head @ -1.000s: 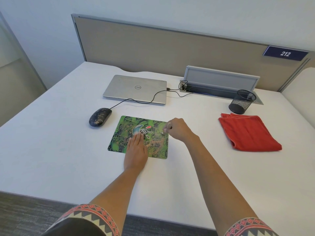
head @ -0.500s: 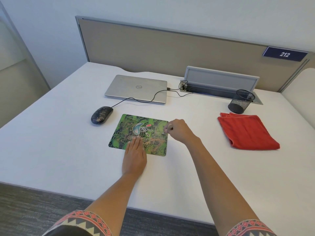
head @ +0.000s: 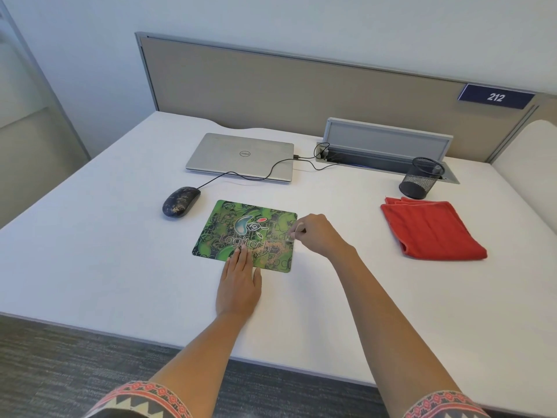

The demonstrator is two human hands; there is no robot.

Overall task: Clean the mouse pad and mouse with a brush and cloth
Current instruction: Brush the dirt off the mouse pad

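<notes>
A green patterned mouse pad [head: 229,230] lies on the white desk [head: 90,267], with brownish dirt scattered over its right half. My left hand [head: 239,282] lies flat, fingers straight, with the fingertips pressing the pad's near edge. My right hand [head: 316,235] hovers at the pad's right edge and pinches a small pale brush [head: 294,235], mostly hidden by the fingers. A dark wired mouse [head: 180,202], speckled with dirt, sits left of the pad. A folded red cloth [head: 431,229] lies far to the right.
A shut silver laptop [head: 241,155] sits behind the pad, its cable running to an open grey cable tray [head: 388,140]. A black mesh pen cup [head: 422,178] stands behind the cloth. A beige partition [head: 271,86] backs the desk. The desk's near edge is close to me.
My left hand has slid back toward me, from the pad's middle to its near edge, uncovering the logo. My right hand stays at the pad's right edge with the brush.
</notes>
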